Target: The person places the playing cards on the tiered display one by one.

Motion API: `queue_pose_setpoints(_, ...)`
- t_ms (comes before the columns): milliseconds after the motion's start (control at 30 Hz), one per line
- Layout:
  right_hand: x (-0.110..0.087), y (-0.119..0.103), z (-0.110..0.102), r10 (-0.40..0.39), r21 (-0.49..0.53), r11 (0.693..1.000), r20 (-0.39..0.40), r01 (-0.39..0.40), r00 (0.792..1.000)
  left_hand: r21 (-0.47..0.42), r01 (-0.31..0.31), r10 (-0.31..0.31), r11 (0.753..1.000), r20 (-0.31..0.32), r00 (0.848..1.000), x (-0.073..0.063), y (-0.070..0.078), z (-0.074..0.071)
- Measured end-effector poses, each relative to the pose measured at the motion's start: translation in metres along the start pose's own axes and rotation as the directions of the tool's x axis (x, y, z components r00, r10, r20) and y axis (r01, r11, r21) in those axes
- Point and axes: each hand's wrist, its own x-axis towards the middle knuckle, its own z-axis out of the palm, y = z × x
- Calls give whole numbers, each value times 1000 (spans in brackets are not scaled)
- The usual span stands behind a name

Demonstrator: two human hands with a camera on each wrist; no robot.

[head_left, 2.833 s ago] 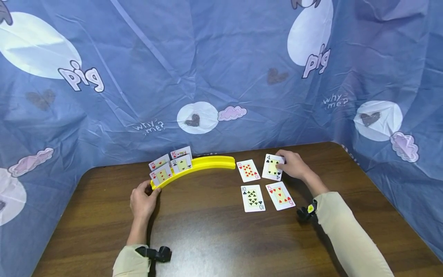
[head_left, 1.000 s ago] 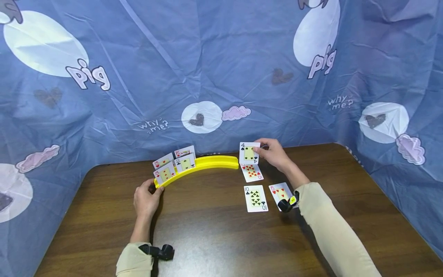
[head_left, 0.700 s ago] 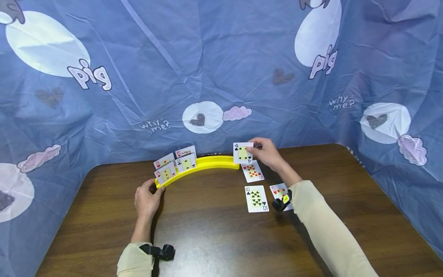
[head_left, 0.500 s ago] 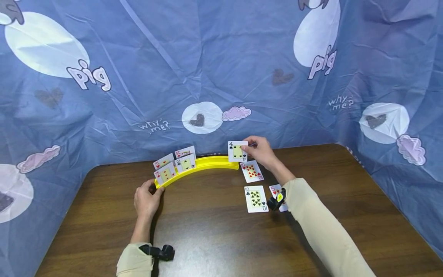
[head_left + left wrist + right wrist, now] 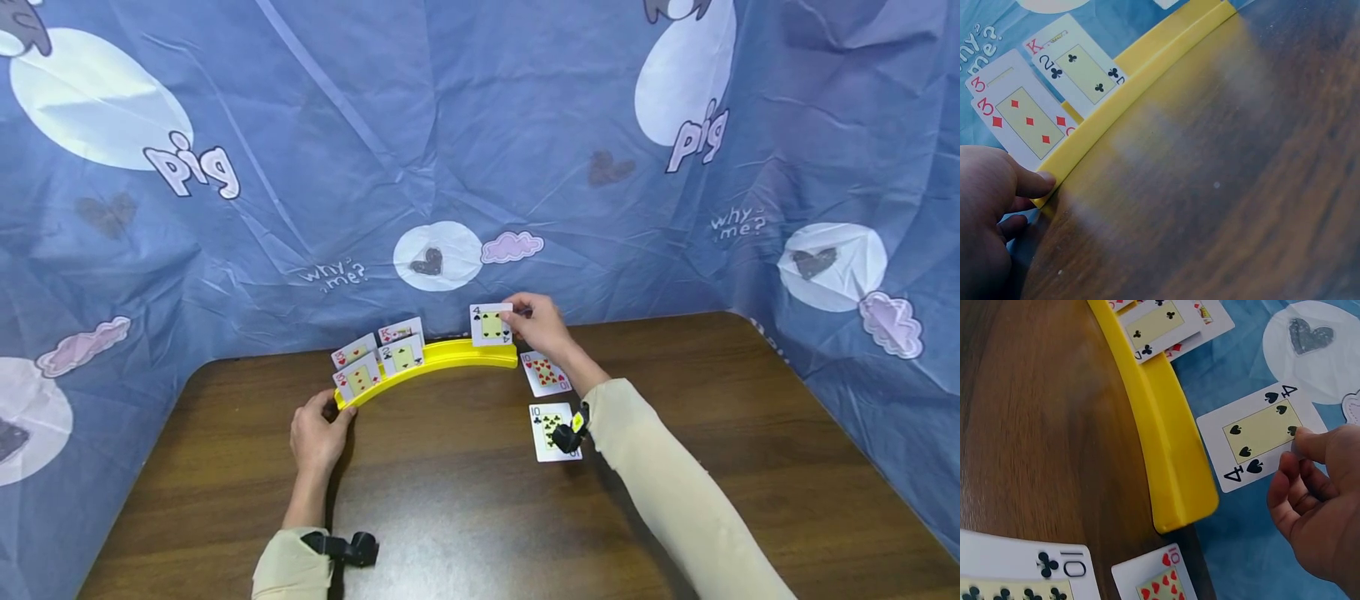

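My right hand (image 5: 542,327) pinches the four of spades (image 5: 1254,434) by its right edge, thumb across its face. In the head view the card overlaps the right part of a curved yellow card holder (image 5: 450,357); whether it touches the holder I cannot tell. My left hand (image 5: 318,433) grips the holder's left end, thumb in front. Upright in the holder's left part stand a three of diamonds (image 5: 1029,122), a two of clubs (image 5: 1079,78), a three of hearts (image 5: 352,350) and a king (image 5: 399,330), the rear cards partly covered by the front ones.
A ten of hearts (image 5: 545,375) and, nearer me, a ten of clubs (image 5: 546,425) lie face up on the brown table (image 5: 420,500), right of the holder. A wrist camera overlaps the ten of clubs. Blue printed cloth (image 5: 300,208) hangs behind.
My right hand has lifted the four of spades off the table and carried it left to the holder. The right sleeve now hides the five of hearts. My left hand keeps its grip.
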Motion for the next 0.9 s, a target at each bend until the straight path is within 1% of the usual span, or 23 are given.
queue_pose_setpoints(167,3,-2,10,18,13,1000,-36,-18,999,-2,-13,13,1000,-11,1000,0,1,0)
queue_pose_setpoints(300,5,-4,19,26,42,999,-56,-24,998,-3,-13,13,1000,-10,1000,-1,1,0)
queue_pose_setpoints(533,8,-9,33,44,51,998,-62,-41,997,3,-14,14,1000,-12,1000,-1,1,0)
queue_pose_setpoints(733,11,-10,43,21,74,997,-75,-16,997,0,-16,16,1000,-11,1000,-1,1,0)
queue_pose_setpoints(900,13,-11,51,15,63,998,-68,-10,998,-5,-12,12,1000,-7,1000,0,0,0)
